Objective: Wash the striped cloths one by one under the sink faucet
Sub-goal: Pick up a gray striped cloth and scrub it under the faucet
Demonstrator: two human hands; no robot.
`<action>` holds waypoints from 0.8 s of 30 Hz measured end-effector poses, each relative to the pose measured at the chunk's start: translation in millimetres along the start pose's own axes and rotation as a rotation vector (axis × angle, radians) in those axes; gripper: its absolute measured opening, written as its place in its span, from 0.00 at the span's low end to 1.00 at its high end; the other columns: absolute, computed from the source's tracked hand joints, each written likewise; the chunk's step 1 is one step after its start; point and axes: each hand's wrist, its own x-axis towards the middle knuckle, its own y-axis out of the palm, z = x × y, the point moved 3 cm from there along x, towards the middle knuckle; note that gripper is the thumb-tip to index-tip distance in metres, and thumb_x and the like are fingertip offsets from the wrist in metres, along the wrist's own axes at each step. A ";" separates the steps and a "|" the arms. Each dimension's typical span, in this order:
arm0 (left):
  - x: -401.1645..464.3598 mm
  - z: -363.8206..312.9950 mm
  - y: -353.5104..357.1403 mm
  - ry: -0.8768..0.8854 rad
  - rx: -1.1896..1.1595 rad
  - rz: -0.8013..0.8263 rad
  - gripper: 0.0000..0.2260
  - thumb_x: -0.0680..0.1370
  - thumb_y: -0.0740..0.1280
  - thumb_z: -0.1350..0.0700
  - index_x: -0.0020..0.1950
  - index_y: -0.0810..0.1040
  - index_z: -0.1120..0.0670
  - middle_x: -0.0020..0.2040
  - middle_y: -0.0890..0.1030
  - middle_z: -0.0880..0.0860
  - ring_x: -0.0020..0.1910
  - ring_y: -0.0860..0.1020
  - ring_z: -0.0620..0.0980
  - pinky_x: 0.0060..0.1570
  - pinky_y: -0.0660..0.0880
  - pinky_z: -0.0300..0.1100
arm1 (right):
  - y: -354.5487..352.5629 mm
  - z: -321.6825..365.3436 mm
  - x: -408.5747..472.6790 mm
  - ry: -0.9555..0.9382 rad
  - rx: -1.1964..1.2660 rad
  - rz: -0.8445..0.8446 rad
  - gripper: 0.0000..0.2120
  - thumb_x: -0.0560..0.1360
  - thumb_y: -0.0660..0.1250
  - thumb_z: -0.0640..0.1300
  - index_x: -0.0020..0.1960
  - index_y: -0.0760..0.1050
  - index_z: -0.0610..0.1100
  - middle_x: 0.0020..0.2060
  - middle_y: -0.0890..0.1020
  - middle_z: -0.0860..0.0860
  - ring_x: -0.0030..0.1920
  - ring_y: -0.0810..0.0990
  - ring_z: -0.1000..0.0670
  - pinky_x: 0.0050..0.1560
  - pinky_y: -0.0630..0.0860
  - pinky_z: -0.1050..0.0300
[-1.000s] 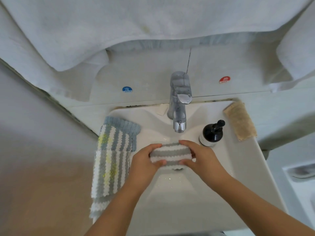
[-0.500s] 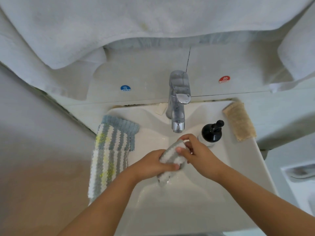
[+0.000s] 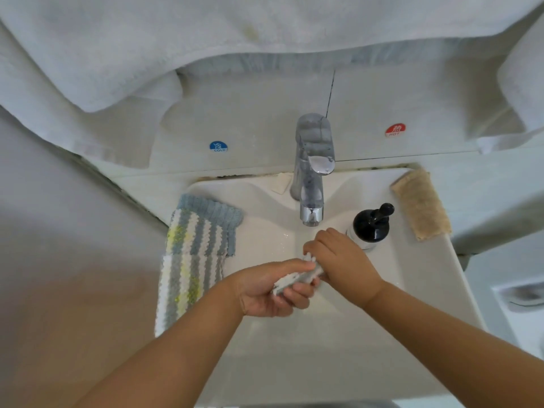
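A small grey-and-white striped cloth (image 3: pixel 297 279) is bunched up and twisted between both hands over the white sink (image 3: pixel 294 348), just below the chrome faucet (image 3: pixel 312 184). My left hand (image 3: pixel 265 290) grips its lower end from underneath, fingers curled round it. My right hand (image 3: pixel 338 257) grips its upper end, knuckles up. Most of the cloth is hidden inside the two fists. More striped cloths (image 3: pixel 191 260), grey, white and yellow, lie stacked on the sink's left rim.
A black pump bottle (image 3: pixel 371 225) stands on the rim right of the faucet, close to my right hand. A beige sponge cloth (image 3: pixel 421 207) lies at the back right corner. White towels (image 3: pixel 206 39) hang above. Cold and hot stickers mark the wall.
The cloth went from stretched flat between both hands to bunched and twisted. My left hand rolled palm-up under it and my right hand turned over the top.
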 end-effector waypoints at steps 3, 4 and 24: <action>-8.4 -8.9 -9.0 0.016 0.559 -0.316 0.08 0.76 0.72 0.57 0.45 0.72 0.52 0.33 0.67 0.47 0.28 0.64 0.42 0.23 0.56 0.32 | 1.1 0.6 4.2 -0.103 -0.191 0.179 0.05 0.64 0.64 0.37 0.40 0.75 0.41 0.34 0.76 0.46 0.31 0.75 0.46 0.26 0.65 0.56; -8.3 -13.8 -11.2 0.017 0.826 -0.434 0.09 0.76 0.72 0.58 0.44 0.72 0.52 0.34 0.70 0.49 0.30 0.67 0.45 0.25 0.60 0.35 | 4.3 4.1 6.8 -0.068 -0.207 0.276 0.08 0.63 0.70 0.38 0.41 0.76 0.40 0.35 0.77 0.46 0.30 0.75 0.47 0.23 0.64 0.57; -1.6 -20.8 -15.1 0.906 2.413 -0.863 0.11 0.70 0.69 0.48 0.43 0.72 0.53 0.24 0.72 0.48 0.18 0.70 0.49 0.24 0.52 0.34 | 0.3 6.8 -9.3 1.062 1.505 1.426 0.17 0.80 0.59 0.49 0.33 0.62 0.50 0.22 0.61 0.57 0.21 0.54 0.59 0.20 0.51 0.69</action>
